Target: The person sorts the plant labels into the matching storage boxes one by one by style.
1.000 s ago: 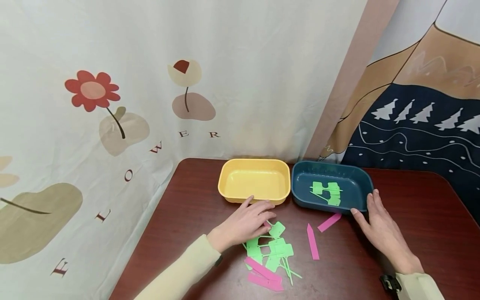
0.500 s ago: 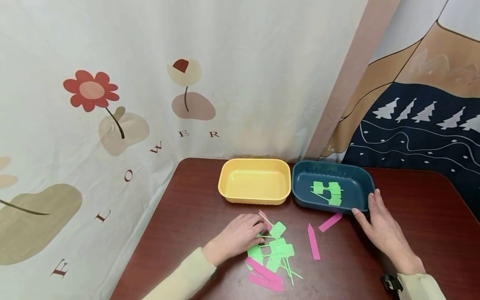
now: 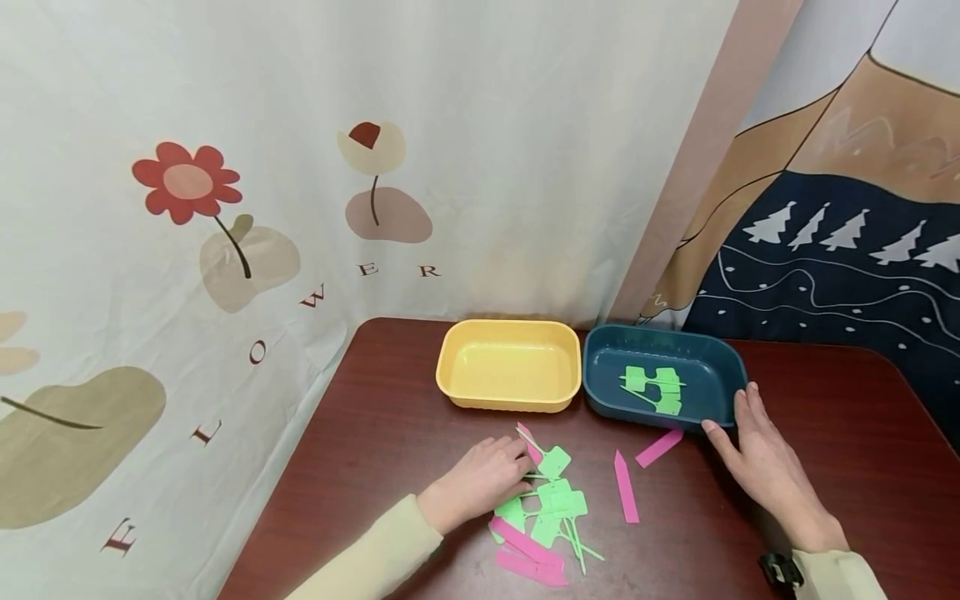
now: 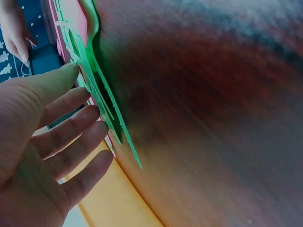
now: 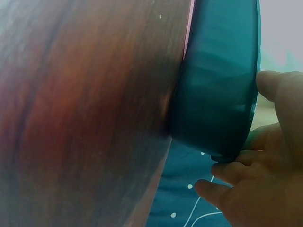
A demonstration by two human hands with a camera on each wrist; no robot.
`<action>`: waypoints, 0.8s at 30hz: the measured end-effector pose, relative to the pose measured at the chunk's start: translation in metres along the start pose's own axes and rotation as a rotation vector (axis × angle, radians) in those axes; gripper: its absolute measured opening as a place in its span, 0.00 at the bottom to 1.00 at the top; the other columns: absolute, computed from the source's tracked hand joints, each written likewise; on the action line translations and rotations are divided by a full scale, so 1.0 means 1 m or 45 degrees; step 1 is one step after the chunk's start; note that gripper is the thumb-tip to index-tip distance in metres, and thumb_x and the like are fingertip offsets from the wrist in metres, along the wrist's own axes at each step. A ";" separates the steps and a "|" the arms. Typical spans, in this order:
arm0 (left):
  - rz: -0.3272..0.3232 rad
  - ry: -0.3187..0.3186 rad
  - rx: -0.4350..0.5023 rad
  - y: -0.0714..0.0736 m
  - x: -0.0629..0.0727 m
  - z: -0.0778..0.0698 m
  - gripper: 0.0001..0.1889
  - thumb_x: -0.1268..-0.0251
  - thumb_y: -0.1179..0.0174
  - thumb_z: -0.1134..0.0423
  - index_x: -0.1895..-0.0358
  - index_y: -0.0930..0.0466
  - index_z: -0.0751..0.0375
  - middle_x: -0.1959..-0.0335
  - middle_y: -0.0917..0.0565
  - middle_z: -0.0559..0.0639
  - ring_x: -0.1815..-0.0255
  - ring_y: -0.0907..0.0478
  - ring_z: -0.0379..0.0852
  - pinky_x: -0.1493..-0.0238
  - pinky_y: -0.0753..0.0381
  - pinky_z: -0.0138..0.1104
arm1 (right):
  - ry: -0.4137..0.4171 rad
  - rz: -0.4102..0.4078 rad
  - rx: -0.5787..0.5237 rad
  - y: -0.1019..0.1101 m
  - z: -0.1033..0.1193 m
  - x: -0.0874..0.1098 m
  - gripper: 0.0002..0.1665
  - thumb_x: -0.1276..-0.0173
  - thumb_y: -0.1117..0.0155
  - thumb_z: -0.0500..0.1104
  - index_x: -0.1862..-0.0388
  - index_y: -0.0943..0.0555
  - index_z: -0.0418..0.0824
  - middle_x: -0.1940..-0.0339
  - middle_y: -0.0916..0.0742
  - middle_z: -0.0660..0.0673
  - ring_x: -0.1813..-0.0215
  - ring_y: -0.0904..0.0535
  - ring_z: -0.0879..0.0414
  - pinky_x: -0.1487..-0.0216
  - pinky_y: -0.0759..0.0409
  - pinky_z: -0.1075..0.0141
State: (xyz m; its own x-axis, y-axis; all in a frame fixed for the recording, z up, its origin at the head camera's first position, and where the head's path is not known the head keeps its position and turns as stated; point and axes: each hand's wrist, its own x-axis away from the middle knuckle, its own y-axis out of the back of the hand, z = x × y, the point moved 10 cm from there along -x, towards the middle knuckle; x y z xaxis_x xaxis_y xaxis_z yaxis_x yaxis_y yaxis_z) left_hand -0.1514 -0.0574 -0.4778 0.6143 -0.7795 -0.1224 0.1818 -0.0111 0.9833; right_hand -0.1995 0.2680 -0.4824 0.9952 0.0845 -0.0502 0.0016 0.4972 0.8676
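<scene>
My left hand (image 3: pixel 482 479) is at the left side of a pile of green plant labels (image 3: pixel 557 498), flat heads on thin stems. In the left wrist view its fingers (image 4: pixel 90 126) are loosely extended, tips at the green stems (image 4: pixel 105 90); I see none pinched. Pointed pink plant labels (image 3: pixel 531 568) lie at the pile's near side, and another pink label (image 3: pixel 529 442) is partly under a green one. My right hand (image 3: pixel 772 467) rests against the right front corner of the dark blue tray (image 3: pixel 705 354), thumb at its rim, fingers extended. Several green labels (image 3: pixel 654 388) lie inside that tray.
A yellow tray (image 3: pixel 510 403) stands left of the blue one, nearly touching it. Two separate pink labels (image 3: pixel 626 487) lie in front of the blue tray, one near its wall. Behind the brown table (image 3: pixel 375 375) hangs a printed curtain (image 3: pixel 510 167).
My left hand has drawn back from near the yellow tray's front toward me, down to the pile's left side, uncovering the far pink label. The right hand stays at the blue tray.
</scene>
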 end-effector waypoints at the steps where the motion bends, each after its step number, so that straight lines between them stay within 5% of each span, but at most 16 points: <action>1: 0.000 -0.001 -0.013 -0.001 0.000 0.000 0.14 0.34 0.30 0.46 0.52 0.12 0.46 0.56 0.17 0.41 0.56 0.19 0.41 0.55 0.20 0.32 | 0.001 -0.001 0.000 0.000 0.000 0.000 0.52 0.17 0.50 0.59 0.22 0.54 0.17 0.19 0.55 0.20 0.23 0.50 0.19 0.39 0.37 0.24; 12: -0.009 -0.044 -0.135 -0.001 -0.004 -0.006 0.13 0.37 0.29 0.44 0.57 0.14 0.46 0.61 0.17 0.42 0.58 0.18 0.41 0.56 0.21 0.32 | 0.011 -0.013 -0.006 0.000 0.001 0.000 0.52 0.17 0.50 0.58 0.22 0.54 0.16 0.19 0.55 0.20 0.22 0.52 0.20 0.38 0.39 0.24; 24: 0.012 -0.089 -0.220 0.001 -0.010 -0.012 0.06 0.38 0.27 0.56 0.62 0.14 0.47 0.66 0.18 0.41 0.64 0.21 0.40 0.65 0.29 0.30 | 0.004 -0.021 -0.005 0.001 0.000 0.000 0.52 0.17 0.50 0.59 0.22 0.54 0.17 0.19 0.55 0.20 0.22 0.52 0.21 0.38 0.39 0.24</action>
State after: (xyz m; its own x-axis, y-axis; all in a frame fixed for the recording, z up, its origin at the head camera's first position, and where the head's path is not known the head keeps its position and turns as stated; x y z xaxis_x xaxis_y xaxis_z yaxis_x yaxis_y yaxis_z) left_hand -0.1486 -0.0424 -0.4777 0.5629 -0.8207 -0.0976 0.3089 0.0995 0.9459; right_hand -0.1994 0.2686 -0.4818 0.9947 0.0789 -0.0659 0.0175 0.5018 0.8648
